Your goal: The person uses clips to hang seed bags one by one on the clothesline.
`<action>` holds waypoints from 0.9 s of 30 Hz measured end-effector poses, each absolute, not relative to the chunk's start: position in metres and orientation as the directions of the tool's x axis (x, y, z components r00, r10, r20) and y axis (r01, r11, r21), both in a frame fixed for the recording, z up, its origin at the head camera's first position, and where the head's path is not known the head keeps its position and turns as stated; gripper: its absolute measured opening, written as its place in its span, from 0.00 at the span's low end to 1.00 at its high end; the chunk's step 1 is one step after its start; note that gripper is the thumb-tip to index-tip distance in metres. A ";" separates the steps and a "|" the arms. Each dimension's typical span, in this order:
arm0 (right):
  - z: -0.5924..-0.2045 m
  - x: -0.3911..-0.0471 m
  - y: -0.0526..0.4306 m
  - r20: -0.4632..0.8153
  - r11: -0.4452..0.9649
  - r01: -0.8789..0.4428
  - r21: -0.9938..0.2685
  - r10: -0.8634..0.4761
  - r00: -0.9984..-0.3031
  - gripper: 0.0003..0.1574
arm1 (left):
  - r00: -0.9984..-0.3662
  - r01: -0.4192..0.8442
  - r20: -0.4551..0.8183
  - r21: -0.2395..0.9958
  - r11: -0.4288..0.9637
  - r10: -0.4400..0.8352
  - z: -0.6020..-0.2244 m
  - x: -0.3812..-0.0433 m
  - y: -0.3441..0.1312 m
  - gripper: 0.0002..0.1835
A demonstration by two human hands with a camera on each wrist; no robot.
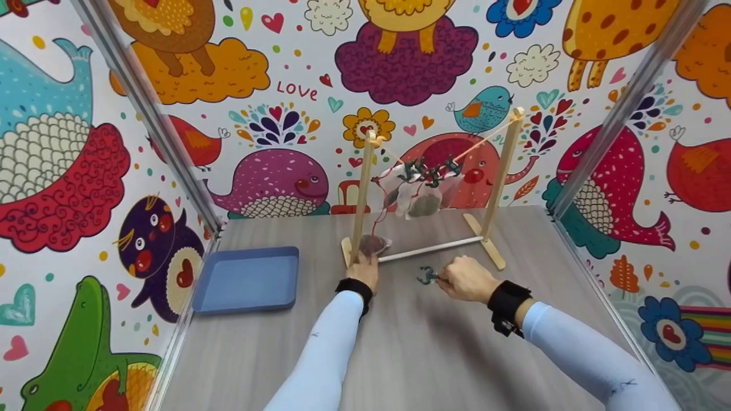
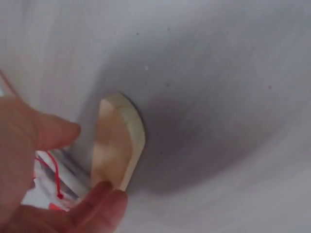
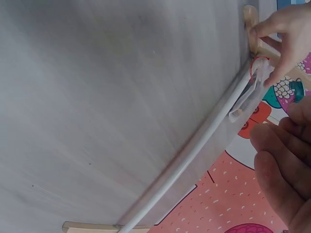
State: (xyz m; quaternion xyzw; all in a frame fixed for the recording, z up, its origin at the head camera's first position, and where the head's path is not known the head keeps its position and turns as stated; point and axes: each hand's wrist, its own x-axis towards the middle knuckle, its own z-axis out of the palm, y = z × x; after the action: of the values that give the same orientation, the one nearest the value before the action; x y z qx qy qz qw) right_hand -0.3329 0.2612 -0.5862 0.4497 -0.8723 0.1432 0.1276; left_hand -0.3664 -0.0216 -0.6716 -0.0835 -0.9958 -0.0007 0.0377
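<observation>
At the left end of a small wooden drying rack [image 1: 362, 197], my left hand [image 1: 364, 273] grips the base of the post. In the left wrist view its fingertips lie on the wooden foot [image 2: 114, 141], with the thumb standing apart. A sheer pouch [image 1: 375, 245] on a red string hangs low beside that hand. My right hand [image 1: 468, 278] pinches a dark green clip [image 1: 426, 275] in front of the rack's white crossbar [image 1: 431, 249]. In the right wrist view part of the clip [image 3: 297, 88] shows past the curled fingers.
Several sheer white pouches [image 1: 425, 202] hang by dark green clips from the rack's orange cord [image 1: 485, 138]. A blue tray [image 1: 245, 279] lies on the table to the left. Metal-framed walls with cartoon prints enclose the back and sides.
</observation>
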 end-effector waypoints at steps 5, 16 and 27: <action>-0.586 -0.327 0.261 0.338 0.550 -0.827 -0.112 -0.762 -0.553 0.29 | -0.964 0.178 0.199 -0.010 0.984 0.176 -0.682 -0.366 -0.025 0.22; -0.588 -0.318 0.261 0.269 0.550 -0.825 -0.132 -0.781 -0.563 0.23 | -0.852 0.107 0.510 -0.057 0.993 0.121 -0.717 -0.358 -0.024 0.07; -0.567 -0.324 0.265 0.283 0.541 -0.821 -0.181 -0.771 -0.570 0.17 | -0.901 0.307 0.327 0.016 0.952 0.285 -0.667 -0.368 -0.042 0.07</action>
State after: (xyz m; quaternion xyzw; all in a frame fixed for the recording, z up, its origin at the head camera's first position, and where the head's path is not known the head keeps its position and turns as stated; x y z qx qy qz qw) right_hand -0.3240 0.2646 -0.5671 0.4557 -0.8737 0.1477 0.0850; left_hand -0.3676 -0.0418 -0.6668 -0.1519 -0.9744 -0.0337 0.1624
